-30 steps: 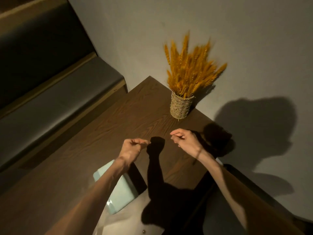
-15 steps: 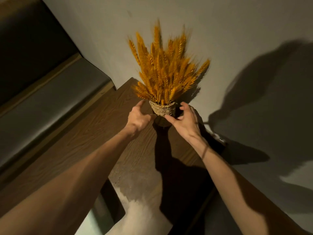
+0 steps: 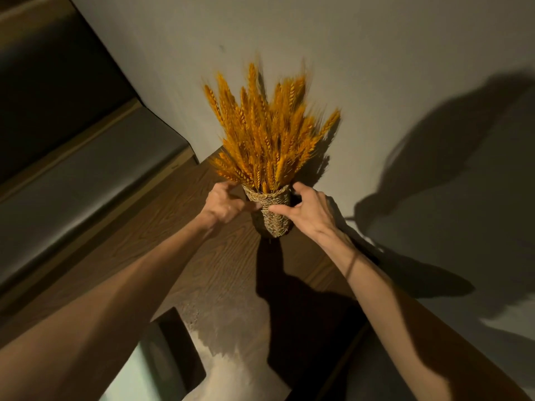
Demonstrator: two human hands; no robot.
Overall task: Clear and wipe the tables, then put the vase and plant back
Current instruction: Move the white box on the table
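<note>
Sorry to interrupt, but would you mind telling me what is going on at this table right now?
A person is taking hold of the woven vase of orange dried wheat at the far end of the wooden table, next to the wall. The left hand and the right hand curl around it from either side near the rim. Whether its base has left the table cannot be told. A pale green object lies at the near edge.

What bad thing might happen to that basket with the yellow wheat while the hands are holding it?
1. The wheat is tall and the basket narrow, so it might tip if lifted crooked.
2. The left hand and right hand grip near the rim, close to the stalks; they could crush or snap some.
3. The wall is close behind, so the tips may scrape it.
</note>
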